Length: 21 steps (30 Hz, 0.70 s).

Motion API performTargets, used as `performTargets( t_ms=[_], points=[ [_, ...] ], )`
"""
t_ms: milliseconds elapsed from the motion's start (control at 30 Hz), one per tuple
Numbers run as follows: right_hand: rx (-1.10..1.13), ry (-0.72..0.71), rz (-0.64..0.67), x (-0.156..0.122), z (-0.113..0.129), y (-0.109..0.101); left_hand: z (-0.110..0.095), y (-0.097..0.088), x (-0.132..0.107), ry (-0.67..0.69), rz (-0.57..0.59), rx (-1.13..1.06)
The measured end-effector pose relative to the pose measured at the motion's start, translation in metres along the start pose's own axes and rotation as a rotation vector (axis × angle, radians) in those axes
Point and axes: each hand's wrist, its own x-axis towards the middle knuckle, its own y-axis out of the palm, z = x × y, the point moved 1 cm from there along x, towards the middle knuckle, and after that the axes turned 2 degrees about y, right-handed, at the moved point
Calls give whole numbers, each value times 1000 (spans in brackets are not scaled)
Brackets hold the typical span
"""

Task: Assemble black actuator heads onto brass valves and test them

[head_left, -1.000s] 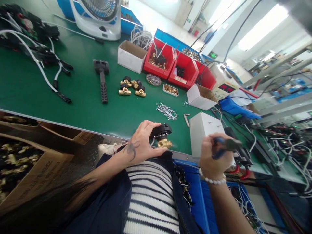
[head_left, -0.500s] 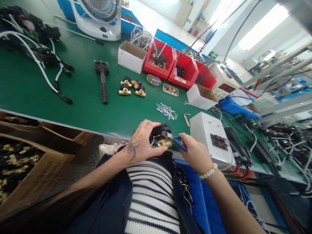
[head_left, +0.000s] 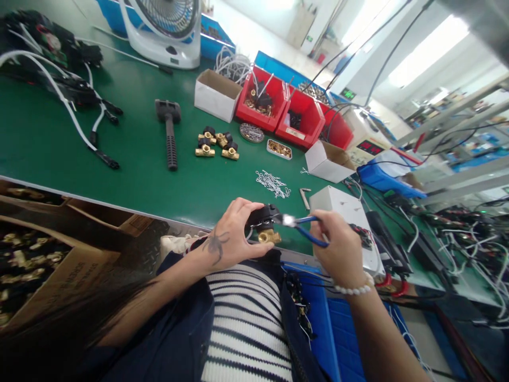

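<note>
At the table's front edge my left hand (head_left: 234, 232) is closed around a brass valve (head_left: 269, 237) with a black housing (head_left: 264, 216) on top. A white wire shows by its fingers. My right hand (head_left: 342, 246) grips blue-handled pliers (head_left: 312, 231), their handles apart. The pliers' metal jaws point left and sit just right of the black housing; whether they touch it I cannot tell. Beyond the hands lies a loose pile of cotter pins (head_left: 272, 184). A small bent metal piece (head_left: 305, 198) rests right of the pile.
A black hammer-shaped tool (head_left: 170, 132) and several brass valve fittings (head_left: 205, 151) lie farther back. Behind them stand a white box (head_left: 217, 98), red bins (head_left: 260, 110) and a fan (head_left: 170, 53). A grey switch box (head_left: 338, 215) is close to my right hand.
My right hand has drawn the pliers back to the right, away from the black housing, and their handles look wider apart. My left hand keeps the valve in nearly the same place.
</note>
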Motion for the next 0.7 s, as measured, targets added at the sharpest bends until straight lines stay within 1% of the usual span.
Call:
performTargets(
  t_ms=[67, 100, 133, 167, 267, 300, 333, 400, 467, 500, 533, 567, 667, 700],
  points=[
    [-9, 75, -135, -1, -2, -4, 0, 0, 0, -1, -2, -1],
    [-10, 102, -183, -3, -3, -4, -1, 0, 0, -2, -3, -1],
    [-9, 112, -192, -5, -3, -3, -1, 0, 0, -4, -4, 0],
    [-6, 103, -159, -6, -2, 0, -1, 0, 1, -6, -1, 0],
    [7, 18, 59, -7, 1, 11, -1, -1, 1, -15, 6, 0],
    [8, 1, 101, -6, 2, 12, -1, -1, 1, -18, 8, 1],
    [5, 0, 107, -5, 1, 12, -1, -2, 0, -19, 10, 1],
    [-7, 38, 31, -3, -1, 7, -1, -2, 0, -20, 12, 1],
    [-28, 98, -100, -5, -4, 2, 0, -2, 0, -14, 11, 0],
    [-37, 115, -143, -6, -5, 1, 0, -1, 0, -11, 11, 0],
    [-44, 115, -147, -8, -5, 2, 0, -1, 0, -8, 12, -1],
    [-47, 96, -113, -9, -4, 3, 0, -1, 0, -7, 11, -1],
    [-41, -5, 82, -9, 2, 10, 0, 0, 0, -10, -5, -2],
    [-42, -25, 114, -8, 4, 10, 0, 0, 0, -11, -11, -3]
  ],
)
